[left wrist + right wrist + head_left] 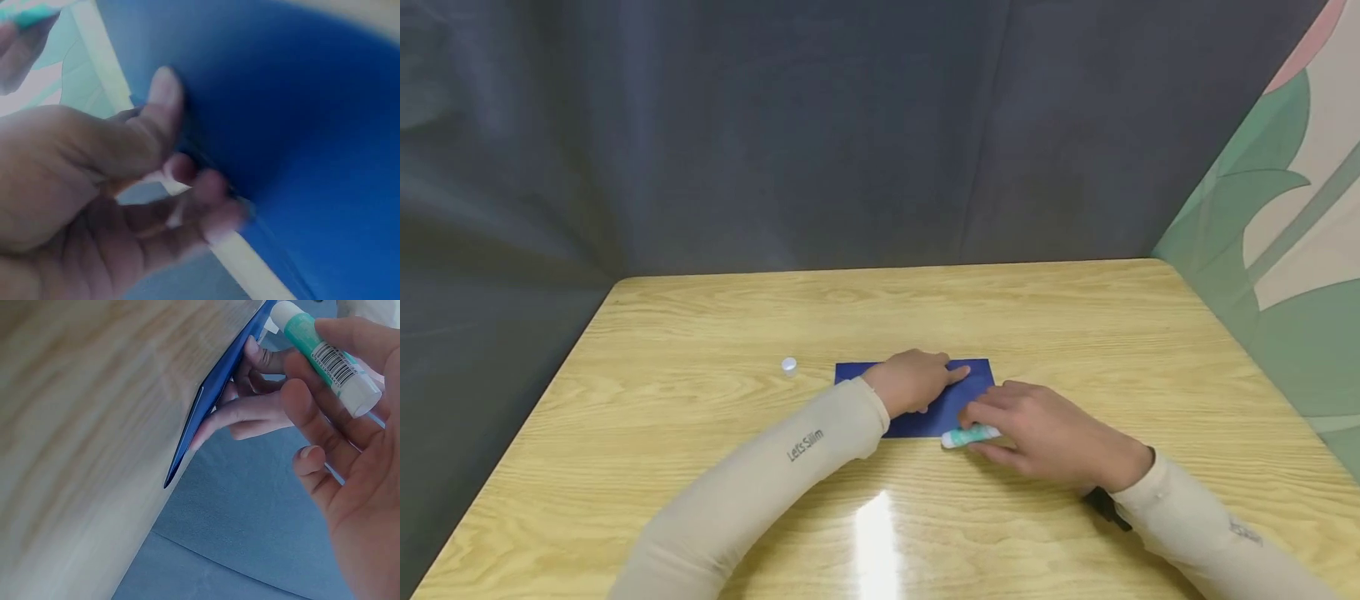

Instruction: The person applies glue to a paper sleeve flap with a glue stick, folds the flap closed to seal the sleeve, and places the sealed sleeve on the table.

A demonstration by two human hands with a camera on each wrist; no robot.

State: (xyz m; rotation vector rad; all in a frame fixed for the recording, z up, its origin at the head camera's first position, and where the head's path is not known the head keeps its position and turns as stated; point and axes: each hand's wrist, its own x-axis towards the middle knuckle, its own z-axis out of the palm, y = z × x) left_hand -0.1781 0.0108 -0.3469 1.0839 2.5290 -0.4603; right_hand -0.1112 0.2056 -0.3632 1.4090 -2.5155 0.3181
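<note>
Left hand (913, 382) fingers straight, pressing dark blue folded paper sheet (973, 379) at centre of yellow wooden counter (1075, 333); right hand (1037, 429) grip clamped on green-white glue stick (970, 436), 5 o'clock of paper. Small white cap (788, 365) at 9 o'clock. Risk: paper may slide or fold spring open if pressing loosens

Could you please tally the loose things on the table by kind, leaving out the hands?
Blue paper sheet: 1
Glue stick: 1
Small white cap: 1
Total: 3
</note>
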